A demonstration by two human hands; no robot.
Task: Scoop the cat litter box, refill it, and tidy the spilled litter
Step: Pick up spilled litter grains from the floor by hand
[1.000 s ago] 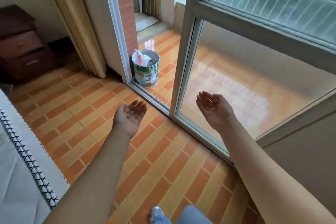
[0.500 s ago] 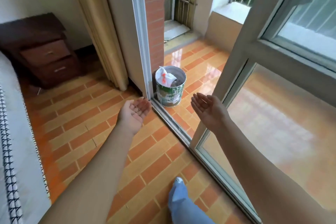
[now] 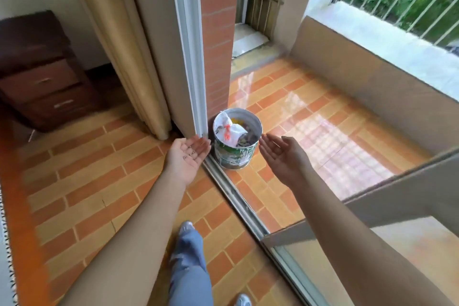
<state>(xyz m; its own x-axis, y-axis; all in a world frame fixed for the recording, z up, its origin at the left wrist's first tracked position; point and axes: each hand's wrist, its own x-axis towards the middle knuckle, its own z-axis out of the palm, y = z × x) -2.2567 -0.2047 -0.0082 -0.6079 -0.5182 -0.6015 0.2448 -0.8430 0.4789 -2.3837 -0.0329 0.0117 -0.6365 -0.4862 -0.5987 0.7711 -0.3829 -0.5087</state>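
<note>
Spilled litter [image 3: 190,154]: a few small dark grains, loose on the upturned palm of my left grip [image 3: 182,164]. Left grip spread flat, fingers straight, pinching nothing; the grains just sit there. Right grip [image 3: 283,156] also palm up, fingers relaxed and apart, empty. Between the two stands the bin [image 3: 234,156], a printed can on the balcony floor [image 3: 310,117], just past the door track [image 3: 231,191] and beside the brick pillar [image 3: 216,57]. A white bag [image 3: 229,131] with a red mark lies inside. Left fingertips near the rim, apparently not touching; right fingertips just beside the rim too. Litter box not in view.

Handling, my guess: the grains are light, hard and dry and roll freely, so no real hold is possible. I'd keep them on a level, slightly cupped palm, tilt it over the bin's mouth, then brush off stragglers with the right grip. Risk: tilt too early and they scatter onto the tiles or lodge in the track. The bin looks stiff and steady and needs no holding.
</note>
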